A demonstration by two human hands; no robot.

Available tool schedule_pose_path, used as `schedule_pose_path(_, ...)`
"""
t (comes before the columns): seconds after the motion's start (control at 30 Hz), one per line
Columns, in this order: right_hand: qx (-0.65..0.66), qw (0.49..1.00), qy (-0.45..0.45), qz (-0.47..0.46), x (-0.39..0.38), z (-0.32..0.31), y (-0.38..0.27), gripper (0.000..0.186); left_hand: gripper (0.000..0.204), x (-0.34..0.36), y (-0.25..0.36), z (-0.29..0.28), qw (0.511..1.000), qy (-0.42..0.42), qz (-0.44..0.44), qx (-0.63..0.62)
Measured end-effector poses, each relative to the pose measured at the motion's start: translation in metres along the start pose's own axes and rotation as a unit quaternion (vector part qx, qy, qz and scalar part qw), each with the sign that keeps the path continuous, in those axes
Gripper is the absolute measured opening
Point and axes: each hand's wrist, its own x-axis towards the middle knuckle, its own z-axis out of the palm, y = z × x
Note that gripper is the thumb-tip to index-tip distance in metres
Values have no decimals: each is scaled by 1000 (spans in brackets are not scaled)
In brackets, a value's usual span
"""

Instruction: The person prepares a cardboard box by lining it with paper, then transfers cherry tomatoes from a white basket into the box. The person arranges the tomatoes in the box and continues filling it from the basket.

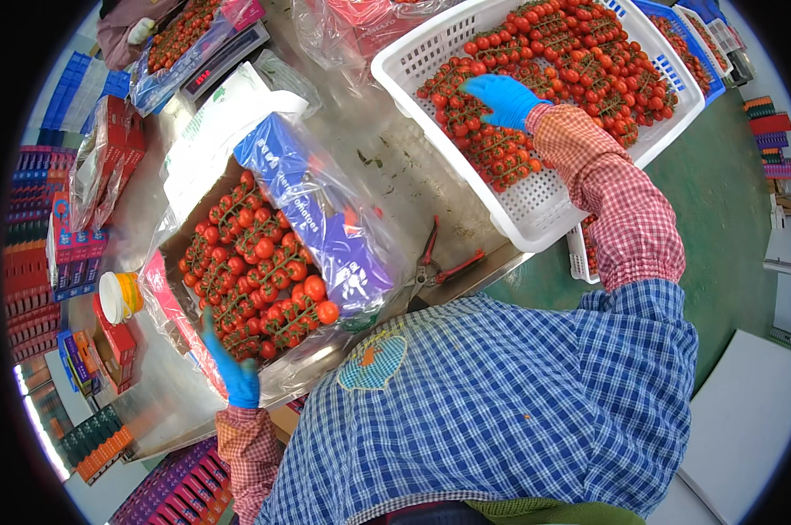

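Worktop [386, 162], metal, scattered with leaf scraps. Item: open carton [347, 236], lined with clear film, blue-purple flap folded out on its right side, standing at the near edge of the worktop; contents, red vine tomatoes [257, 262] on green stems. Item: white perforated crate [516, 214], set tilted to view across the right end of the worktop; contents, further vine tomatoes [588, 66], with bare bottom showing toward its near corner. Hands, one pair, blue-gloved, well apart: left hand [236, 372] at the carton's near-left side, fingers straight and nothing in its grasp, contact with the film uncertain; right hand [506, 101] palm down over the crate's tomatoes, fingers extended and not closed on anything visible, contact with the fruit cannot be told. Item: pruning shears [425, 276], red-handled, at the near edge between carton and crate. Item: white sheet [216, 131], draped beyond the carton's far side. Item: scale [229, 59], dark display, toward the far edge, bearing a film-lined box of tomatoes.
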Motion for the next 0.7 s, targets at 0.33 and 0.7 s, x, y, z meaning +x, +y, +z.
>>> schedule_pose_path(0.33,36,993,104,-40,-7,55,2,48,39,-17,-37,-70,952,206,-108,196)
schedule_pose_path(0.7,911,375,-139,-101,-3,-33,-73,55,51,28,-89,-99,956,171,-236,-18)
